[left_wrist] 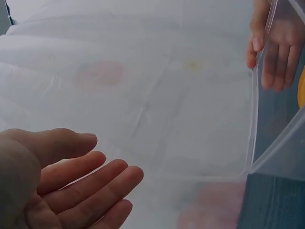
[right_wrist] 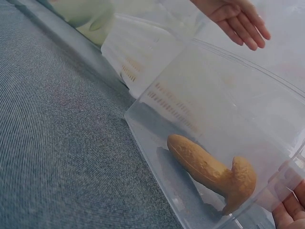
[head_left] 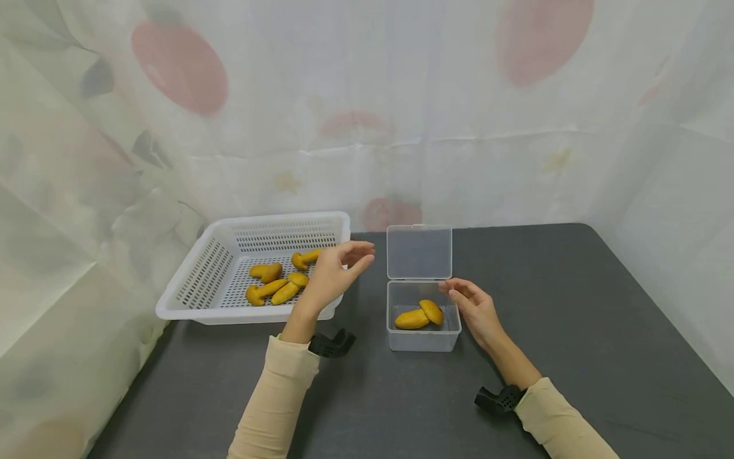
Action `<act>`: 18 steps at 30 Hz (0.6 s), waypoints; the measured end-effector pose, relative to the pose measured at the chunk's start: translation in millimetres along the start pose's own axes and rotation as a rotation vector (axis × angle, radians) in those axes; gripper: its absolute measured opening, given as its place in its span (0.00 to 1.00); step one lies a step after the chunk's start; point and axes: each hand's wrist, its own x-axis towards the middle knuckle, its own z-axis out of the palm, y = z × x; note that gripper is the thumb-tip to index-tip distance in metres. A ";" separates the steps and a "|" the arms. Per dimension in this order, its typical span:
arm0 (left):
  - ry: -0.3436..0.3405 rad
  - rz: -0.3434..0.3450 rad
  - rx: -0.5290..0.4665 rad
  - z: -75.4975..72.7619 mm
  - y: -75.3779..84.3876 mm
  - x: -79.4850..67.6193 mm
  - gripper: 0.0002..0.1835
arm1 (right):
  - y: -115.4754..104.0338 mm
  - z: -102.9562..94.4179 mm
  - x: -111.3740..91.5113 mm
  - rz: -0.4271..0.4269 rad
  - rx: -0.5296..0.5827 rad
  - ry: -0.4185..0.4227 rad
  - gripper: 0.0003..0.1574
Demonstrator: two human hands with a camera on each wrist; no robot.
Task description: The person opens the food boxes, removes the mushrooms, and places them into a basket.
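Note:
My left hand point(head_left: 332, 271) hovers over the right side of the white basket point(head_left: 189, 313), fingers extended and nothing in them. In the left wrist view its thumb and fingers point(left_wrist: 90, 191) are spread apart. My right hand point(head_left: 478, 312) is at the right back corner of a clear plastic box point(head_left: 424, 343), its fairly straight fingertips right at the rim. One yellow-brown mushroom point(head_left: 414, 319) with a thick stem lies on its side inside the box. The box's hinged lid point(head_left: 420, 254) stands raised at the back. Several similar mushrooms point(head_left: 266, 272) lie in the basket, partly hidden by my left hand.
The basket has slotted walls and stands at the back left of the dark grey table point(head_left: 550, 344). A pale patterned curtain point(head_left: 355, 83) hangs behind the table and along its sides. Each wrist wears a black strap mount point(head_left: 332, 344).

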 end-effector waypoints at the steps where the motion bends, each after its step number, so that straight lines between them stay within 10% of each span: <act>1: -0.010 -0.003 -0.003 2.7 0.8 -0.4 0.16 | 0.1 0.0 0.1 -0.001 0.002 0.001 0.14; 18: -0.170 -0.010 -0.036 41.1 7.4 0.2 0.18 | -1.4 0.8 0.5 0.002 0.017 0.008 0.14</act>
